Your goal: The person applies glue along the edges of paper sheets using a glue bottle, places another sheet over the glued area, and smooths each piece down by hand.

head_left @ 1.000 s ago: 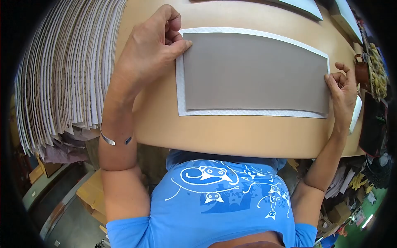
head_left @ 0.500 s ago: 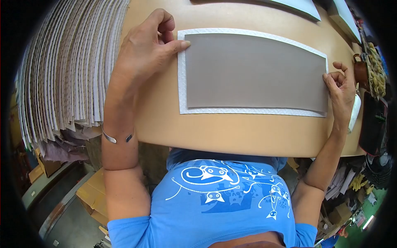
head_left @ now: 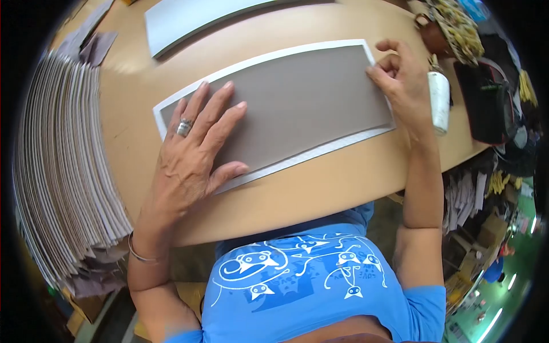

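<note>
A smooth grey sheet (head_left: pixel 297 97) lies on a slightly larger white sheet (head_left: pixel 286 50), whose textured border shows around it. My left hand (head_left: pixel 191 143), a ring on one finger, rests with spread fingers on the left part of the grey sheet; the lower left corners are hidden under it. At the upper right edge, my right hand (head_left: pixel 397 77) has thumb and index finger closed at the rim of the grey sheet. Whether the white sheet is pinched too I cannot tell.
A tall stack of layered sheets (head_left: pixel 68 166) stands at the left. A pale board (head_left: pixel 189 23) lies at the back of the table (head_left: pixel 274 200). To the right are a white bottle (head_left: pixel 438 103), a brown cup (head_left: pixel 434 37), yellowish strands (head_left: pixel 457 28) and a black case (head_left: pixel 486 103).
My left hand has gone from pinching the upper left corner to lying spread on the grey sheet. The view has turned, so the sheets appear tilted; my right hand stays at the right edge.
</note>
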`<action>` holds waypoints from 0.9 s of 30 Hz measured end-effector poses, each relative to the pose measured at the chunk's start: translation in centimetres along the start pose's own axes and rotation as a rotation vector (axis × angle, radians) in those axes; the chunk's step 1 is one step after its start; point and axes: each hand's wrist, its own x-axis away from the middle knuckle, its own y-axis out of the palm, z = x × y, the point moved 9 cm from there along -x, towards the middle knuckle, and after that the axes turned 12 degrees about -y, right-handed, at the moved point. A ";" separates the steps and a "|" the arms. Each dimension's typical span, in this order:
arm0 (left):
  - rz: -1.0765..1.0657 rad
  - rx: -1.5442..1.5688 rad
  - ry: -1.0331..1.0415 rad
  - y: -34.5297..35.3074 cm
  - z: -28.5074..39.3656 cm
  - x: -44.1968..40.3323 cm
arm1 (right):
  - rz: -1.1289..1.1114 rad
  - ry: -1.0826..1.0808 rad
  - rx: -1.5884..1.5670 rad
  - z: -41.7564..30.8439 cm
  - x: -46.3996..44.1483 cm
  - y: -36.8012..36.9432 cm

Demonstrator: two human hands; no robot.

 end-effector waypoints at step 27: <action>-0.066 -0.032 -0.136 0.0 0.6 -1.0 | -0.291 -0.562 0.498 -5.6 2.8 5.9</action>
